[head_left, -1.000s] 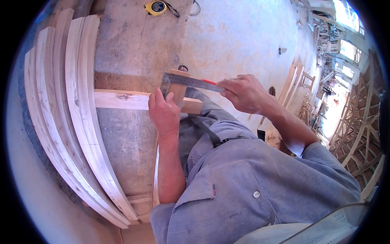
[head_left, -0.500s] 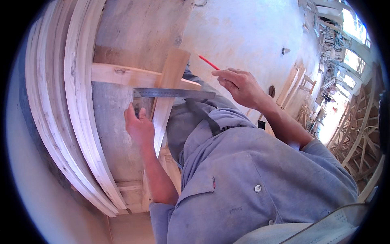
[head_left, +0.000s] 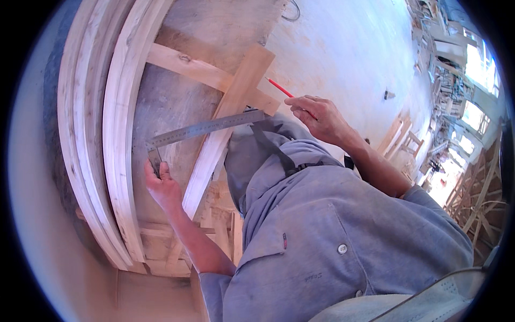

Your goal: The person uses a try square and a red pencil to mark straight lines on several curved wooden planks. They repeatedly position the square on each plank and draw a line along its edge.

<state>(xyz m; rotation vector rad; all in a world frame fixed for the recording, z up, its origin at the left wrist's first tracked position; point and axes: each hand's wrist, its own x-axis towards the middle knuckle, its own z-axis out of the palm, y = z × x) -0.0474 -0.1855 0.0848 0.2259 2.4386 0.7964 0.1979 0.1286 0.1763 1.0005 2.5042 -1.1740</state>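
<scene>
My left hand (head_left: 164, 185) is closed round the short stock of a metal try square (head_left: 206, 126). The square's long marked blade reaches to the right across a wooden board (head_left: 245, 80), which lies slantwise over a second piece of wood (head_left: 196, 70). Whether the blade touches the board I cannot tell. In my right hand (head_left: 320, 118) is a red pencil (head_left: 280, 87), its point toward the upper left, apart from the wood and to the right of the board's far end.
Several long pale planks (head_left: 120, 123) run along the left side. Wooden framework (head_left: 161, 241) shows below the worktop, near my left forearm. On the floor at the right lie more wooden pieces (head_left: 394, 134) and a small dark object (head_left: 388, 95). Stacked wood fills the far right.
My left hand has moved left and slightly down with the try square, whose blade now slants up to the right. The view has shifted and turned. The pencil stays in my right hand.
</scene>
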